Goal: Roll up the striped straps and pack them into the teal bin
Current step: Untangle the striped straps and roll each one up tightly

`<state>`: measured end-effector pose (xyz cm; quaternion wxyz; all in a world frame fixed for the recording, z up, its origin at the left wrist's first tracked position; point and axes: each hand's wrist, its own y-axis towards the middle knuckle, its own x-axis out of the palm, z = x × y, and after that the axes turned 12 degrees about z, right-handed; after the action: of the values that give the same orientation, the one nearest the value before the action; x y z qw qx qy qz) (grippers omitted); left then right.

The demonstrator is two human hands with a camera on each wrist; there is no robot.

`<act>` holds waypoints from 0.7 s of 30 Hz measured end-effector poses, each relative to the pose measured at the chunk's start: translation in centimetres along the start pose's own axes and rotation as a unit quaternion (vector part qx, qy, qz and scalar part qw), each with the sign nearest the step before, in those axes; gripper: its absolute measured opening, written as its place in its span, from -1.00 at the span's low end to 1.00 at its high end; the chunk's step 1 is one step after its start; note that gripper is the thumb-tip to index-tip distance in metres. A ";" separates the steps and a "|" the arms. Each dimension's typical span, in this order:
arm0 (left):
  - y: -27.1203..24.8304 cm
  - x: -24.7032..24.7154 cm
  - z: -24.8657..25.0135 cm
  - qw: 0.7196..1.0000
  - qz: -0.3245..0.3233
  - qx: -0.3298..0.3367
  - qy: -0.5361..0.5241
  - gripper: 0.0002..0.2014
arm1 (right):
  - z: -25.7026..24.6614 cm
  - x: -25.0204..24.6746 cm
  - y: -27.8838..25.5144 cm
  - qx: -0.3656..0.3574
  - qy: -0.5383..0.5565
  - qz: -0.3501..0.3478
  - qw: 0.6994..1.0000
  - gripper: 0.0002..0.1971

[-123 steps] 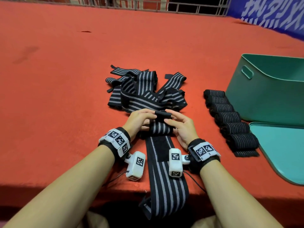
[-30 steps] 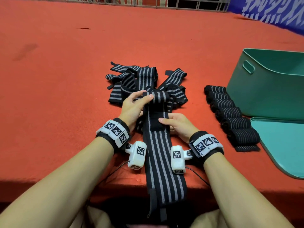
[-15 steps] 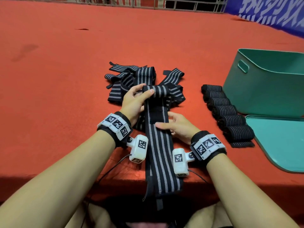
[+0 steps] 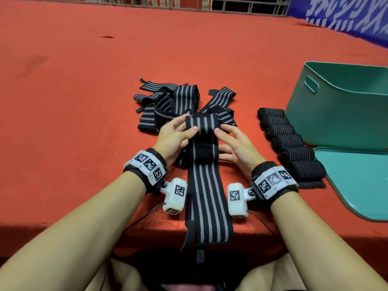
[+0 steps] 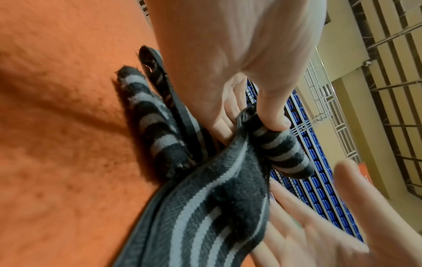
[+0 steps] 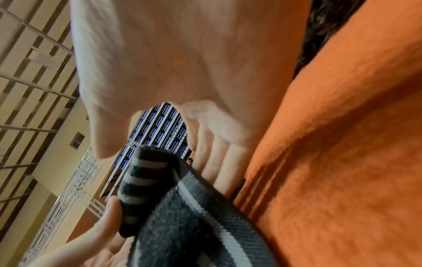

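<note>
Strap end folded over, both hands at the far fold

Head view: strap (image 4: 206, 198) lies flat between the wrists, long axis running away from the person, near end draped over the table (image 4: 73, 101) edge. Far end is doubled back. Left hand (image 4: 174, 137) pinches that fold, thumb on top, fingers under. Right hand (image 4: 235, 143) sits at the fold's right edge, fingers loosely spread, fingertips touching it, no clear grip. Both hands about equally near. Rolling would likely run from the fold back along the long axis toward the body. Pile of loose straps (image 4: 180, 103) just beyond the hands. Row of rolled straps (image 4: 291, 145) to the right, beside the bin (image 4: 340, 120); bin inside hidden, lid (image 4: 361, 183) cut off by the frame

Left wrist view: thumb clamps the folded striped end (image 5: 280, 150) against the fingers; dark fuzzy patch on the strap below. Right hand blurred, fingers open

Right wrist view: right thumb (image 6: 102, 144) hovers above the fold (image 6: 141, 173), not pressing; fingers behind the strap, contact hard to make out. Left thumb touches the fold from below
</note>
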<state>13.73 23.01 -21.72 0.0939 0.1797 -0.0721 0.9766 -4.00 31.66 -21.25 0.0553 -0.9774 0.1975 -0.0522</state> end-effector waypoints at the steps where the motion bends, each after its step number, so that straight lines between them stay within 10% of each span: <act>1: -0.1 0.0 -0.3 1.000 -0.008 0.001 0.007 -0.55 | 0.1 0.2 0.3 -0.015 0.005 0.009 1.000 -0.45; 21: 0.5 -0.7 -2.6 0.982 -0.072 -0.014 0.174 -0.62 | 3.1 0.5 1.8 0.011 0.048 0.022 0.999 -0.58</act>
<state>13.38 22.84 -24.48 0.1771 0.0104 -0.0548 0.9826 -3.81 30.09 -24.55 0.0572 -0.9684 0.2210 -0.1001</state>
